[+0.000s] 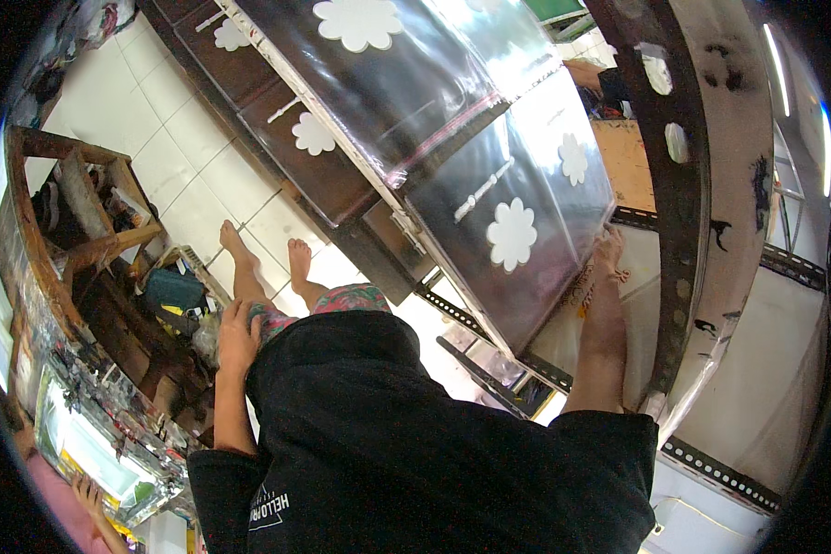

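A dark, glossy sheet with white flower-shaped patches lies across the long work surface in front of me. My right hand is at the sheet's right corner, its fingers bent round the edge; the fingertips are partly hidden. A cord bracelet hangs at that wrist. My left hand rests on my thigh over patterned shorts, fingers stretched out and holding nothing.
Perforated black metal rails frame the right side. A paint-stained wooden rack stands at left, with a dark green case beside it. Another person's hand shows at lower left, and another arm beyond the sheet.
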A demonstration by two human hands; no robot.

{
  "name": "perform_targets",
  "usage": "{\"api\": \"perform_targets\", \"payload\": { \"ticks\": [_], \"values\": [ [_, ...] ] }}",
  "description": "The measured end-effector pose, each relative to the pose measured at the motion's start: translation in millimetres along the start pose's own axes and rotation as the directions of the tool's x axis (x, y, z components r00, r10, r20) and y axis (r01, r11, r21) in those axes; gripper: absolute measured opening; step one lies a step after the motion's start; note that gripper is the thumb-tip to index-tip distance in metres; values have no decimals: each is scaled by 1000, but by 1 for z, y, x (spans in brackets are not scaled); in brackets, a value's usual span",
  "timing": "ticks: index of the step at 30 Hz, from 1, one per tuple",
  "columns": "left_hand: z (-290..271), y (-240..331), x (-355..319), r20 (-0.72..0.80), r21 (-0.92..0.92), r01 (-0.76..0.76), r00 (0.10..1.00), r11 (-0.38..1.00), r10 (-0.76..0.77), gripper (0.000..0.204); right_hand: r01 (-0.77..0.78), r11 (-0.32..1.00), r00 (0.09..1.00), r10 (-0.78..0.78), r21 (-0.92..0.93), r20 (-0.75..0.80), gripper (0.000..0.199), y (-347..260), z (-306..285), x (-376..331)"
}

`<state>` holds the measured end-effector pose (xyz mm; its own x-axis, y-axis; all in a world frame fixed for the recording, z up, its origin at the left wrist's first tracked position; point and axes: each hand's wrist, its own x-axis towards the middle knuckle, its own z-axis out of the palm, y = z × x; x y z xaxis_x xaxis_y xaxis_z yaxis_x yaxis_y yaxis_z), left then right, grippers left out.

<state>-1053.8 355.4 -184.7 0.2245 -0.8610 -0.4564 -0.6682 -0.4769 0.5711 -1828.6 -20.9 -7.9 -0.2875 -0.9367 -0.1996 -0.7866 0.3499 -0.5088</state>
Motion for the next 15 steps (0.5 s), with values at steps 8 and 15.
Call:
{"api": "perform_targets", "payload": {
  "ticks": [8,15],
  "values": [
    [-7,-3,5,-26,-32,13,1000,999,-14,43,169,916,913,-285,-365,-291,37,6,47,-25],
    [-37,5,8,-223,-50,-70,973,996,57,30,463,879,810,-471,-112,-350,42,-50,60,0]
  ]
}}
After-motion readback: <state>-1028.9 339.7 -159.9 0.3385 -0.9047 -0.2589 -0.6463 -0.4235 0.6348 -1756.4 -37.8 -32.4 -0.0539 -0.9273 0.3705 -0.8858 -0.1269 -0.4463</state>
